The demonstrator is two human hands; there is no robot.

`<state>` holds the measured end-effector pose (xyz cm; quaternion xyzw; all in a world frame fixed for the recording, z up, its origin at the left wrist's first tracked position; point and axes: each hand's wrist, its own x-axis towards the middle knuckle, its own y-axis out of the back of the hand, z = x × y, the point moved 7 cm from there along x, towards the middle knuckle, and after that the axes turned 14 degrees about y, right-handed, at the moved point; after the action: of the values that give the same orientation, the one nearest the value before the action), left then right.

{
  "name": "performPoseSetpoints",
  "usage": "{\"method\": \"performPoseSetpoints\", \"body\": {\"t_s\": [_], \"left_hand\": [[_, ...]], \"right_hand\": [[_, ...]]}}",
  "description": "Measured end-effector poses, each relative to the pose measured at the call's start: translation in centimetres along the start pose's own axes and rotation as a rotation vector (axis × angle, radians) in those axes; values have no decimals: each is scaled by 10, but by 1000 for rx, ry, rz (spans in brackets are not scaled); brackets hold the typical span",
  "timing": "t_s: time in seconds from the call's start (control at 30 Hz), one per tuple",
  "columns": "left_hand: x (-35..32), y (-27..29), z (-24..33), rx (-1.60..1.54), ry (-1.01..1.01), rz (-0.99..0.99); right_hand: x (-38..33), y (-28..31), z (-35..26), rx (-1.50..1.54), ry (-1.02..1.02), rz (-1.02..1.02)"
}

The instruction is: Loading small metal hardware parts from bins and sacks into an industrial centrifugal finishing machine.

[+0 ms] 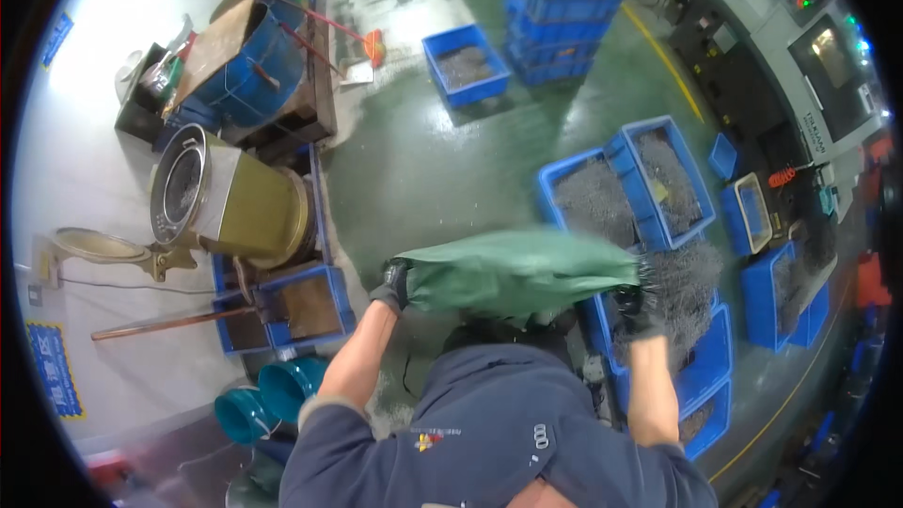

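Observation:
A dark green sheet of cloth or plastic [522,273] is stretched sideways in front of my waist, its upper edge smeared by motion. I cannot make out whether it is a bag, an apron or a loose sheet. My left hand [395,284], in a black glove, grips its left end. At the other end my right hand [638,309], also black-gloved, is closed on the corner, though its fingers are partly blurred. Just beyond and below the right hand lies a heap of grey metal shavings [682,287] in blue crates.
Blue crates [707,179] of shavings stand on my right, with a machine [800,85] beyond. Ahead are another crate [482,92] and a crate stack [562,9]. To my left stand a yellowish drum machine [259,212], a long-handled tool [169,323] and teal buckets [246,416].

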<state>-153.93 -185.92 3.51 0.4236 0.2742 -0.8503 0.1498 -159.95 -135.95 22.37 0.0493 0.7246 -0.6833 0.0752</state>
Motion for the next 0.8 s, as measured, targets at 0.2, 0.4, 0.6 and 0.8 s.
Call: {"method": "performPoseSetpoints", "body": {"t_s": [0.2,0.4,0.6,0.8], "left_hand": [[-78,-244,112,1043,-792,-38],[-3,-284,10,1890,-668,-158],[-11,-339,-78,1560,-362,-311],[158,-417,-133,1574,-516,-655]], "right_hand": [[20,-40,-160,-662,425,368],[10,-11,-189,-846,589,461],[21,-30,-267,-956,707,318],[131,147,-386,-920,697,709]]}}
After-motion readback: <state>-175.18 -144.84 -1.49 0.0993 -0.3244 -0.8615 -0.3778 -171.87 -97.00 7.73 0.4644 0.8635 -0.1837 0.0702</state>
